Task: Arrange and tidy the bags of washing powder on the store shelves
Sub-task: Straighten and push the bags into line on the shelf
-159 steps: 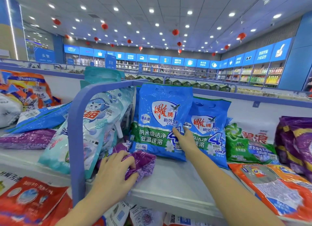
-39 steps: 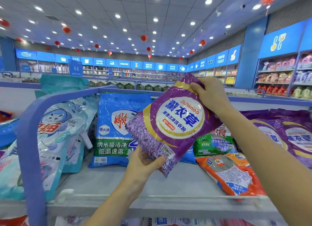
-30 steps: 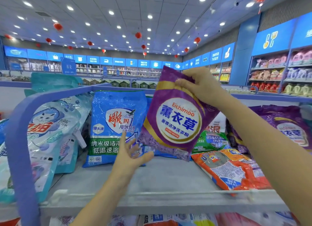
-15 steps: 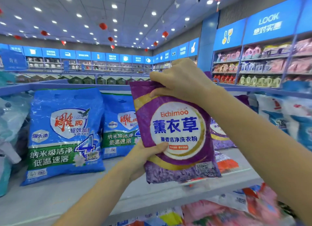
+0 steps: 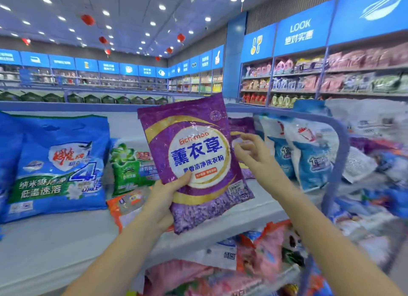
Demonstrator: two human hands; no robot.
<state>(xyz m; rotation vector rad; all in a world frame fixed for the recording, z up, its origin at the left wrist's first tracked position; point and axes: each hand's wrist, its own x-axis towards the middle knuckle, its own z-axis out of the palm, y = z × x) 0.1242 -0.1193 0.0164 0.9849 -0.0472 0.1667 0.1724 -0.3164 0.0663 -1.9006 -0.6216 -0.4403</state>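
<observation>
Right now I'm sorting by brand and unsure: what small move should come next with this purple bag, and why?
Probably carry the purple bag right and stand it by the other purple bag on the shelf. The left hand alone grips it; the right hand is open beside it.

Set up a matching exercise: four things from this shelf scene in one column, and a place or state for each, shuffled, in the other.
Things
1. purple bag
2. blue bag
3. orange bag
4. right hand

Place or state
A. lies flat on the shelf
B. open, gripping nothing
C. held up by the left hand
D. stands upright at the left end

Pairs: 1-C, 2-D, 3-A, 4-B
</observation>
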